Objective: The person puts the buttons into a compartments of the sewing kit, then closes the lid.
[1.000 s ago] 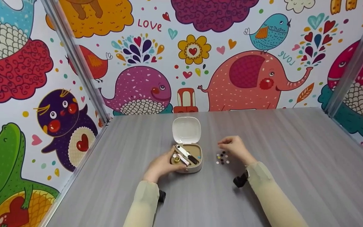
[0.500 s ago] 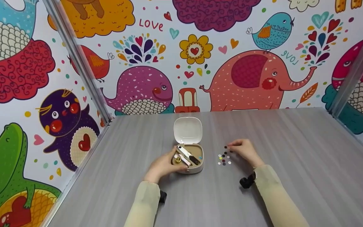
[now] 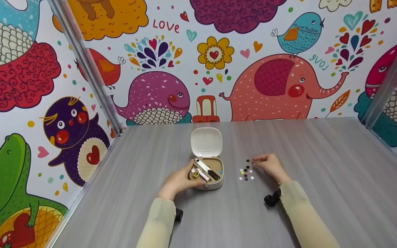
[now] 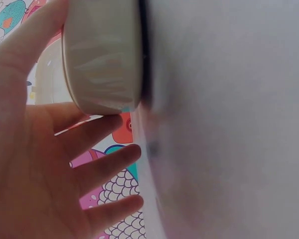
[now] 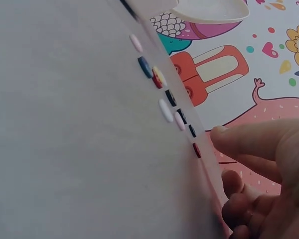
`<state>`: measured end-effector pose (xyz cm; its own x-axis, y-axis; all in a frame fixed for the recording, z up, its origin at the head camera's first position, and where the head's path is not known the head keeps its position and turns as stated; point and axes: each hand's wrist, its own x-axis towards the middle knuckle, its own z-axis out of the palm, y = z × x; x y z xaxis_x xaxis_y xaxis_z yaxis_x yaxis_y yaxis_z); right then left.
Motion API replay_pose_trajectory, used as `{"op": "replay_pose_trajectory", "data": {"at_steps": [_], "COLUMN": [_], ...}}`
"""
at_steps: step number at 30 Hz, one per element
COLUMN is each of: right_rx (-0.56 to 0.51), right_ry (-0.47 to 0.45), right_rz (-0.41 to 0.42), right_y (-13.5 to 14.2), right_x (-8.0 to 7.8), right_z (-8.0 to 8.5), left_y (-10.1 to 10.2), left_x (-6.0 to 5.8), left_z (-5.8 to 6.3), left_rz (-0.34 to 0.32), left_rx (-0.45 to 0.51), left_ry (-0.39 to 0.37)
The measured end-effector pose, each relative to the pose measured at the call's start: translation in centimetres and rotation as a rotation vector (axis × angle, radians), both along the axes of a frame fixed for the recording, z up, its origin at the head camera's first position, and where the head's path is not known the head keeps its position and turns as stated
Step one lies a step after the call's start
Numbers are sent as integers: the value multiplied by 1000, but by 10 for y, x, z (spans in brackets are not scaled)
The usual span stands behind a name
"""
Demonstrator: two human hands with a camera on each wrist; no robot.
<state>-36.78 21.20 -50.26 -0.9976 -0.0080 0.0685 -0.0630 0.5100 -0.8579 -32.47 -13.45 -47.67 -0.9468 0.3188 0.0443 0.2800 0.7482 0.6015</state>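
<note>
My left hand (image 3: 179, 181) holds a small white box (image 3: 214, 186), thumb on the near side and fingers on the far left side. Its lid (image 3: 206, 142) stands up at the back. Inside lie a slim white-and-black tool (image 3: 206, 168), a pinkish-white stick-like piece (image 3: 203, 174), a gold round piece (image 3: 195, 175) and a small blue dot-like item (image 3: 220, 172). My right hand (image 3: 271, 167) hovers just right of several loose buttons (image 3: 245, 175). In the right wrist view its fingers are apart, with nothing seen between them, near a red button (image 5: 197, 150).
The grey table (image 3: 143, 148) extends round the box and buttons. A cartoon-printed wall (image 3: 209, 82) closes off the back, with metal posts (image 3: 91, 69) at the corners. Black wrist cameras (image 3: 272, 199) sit on both forearms.
My right hand has moved right and slightly toward me, off the far end of the buttons. A dark button now shows there. The left hand stays on the box.
</note>
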Motion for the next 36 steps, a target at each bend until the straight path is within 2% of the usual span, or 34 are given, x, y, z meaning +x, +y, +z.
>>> {"op": "replay_pose_trajectory", "data": {"at_steps": [11, 25, 36], "right_rx": [46, 86, 66], "right_ry": [28, -14, -26], "right_rz": [19, 26, 5], "right_y": [4, 5, 5], "right_x": [-1, 2, 2], "right_z": [-4, -1, -2], "left_y": [0, -1, -1], "left_x": [0, 0, 0], "left_z": [2, 2, 2], "left_rz": [-1, 10, 7], "left_rx": [-18, -25, -44], "left_ry": [-13, -12, -14]}}
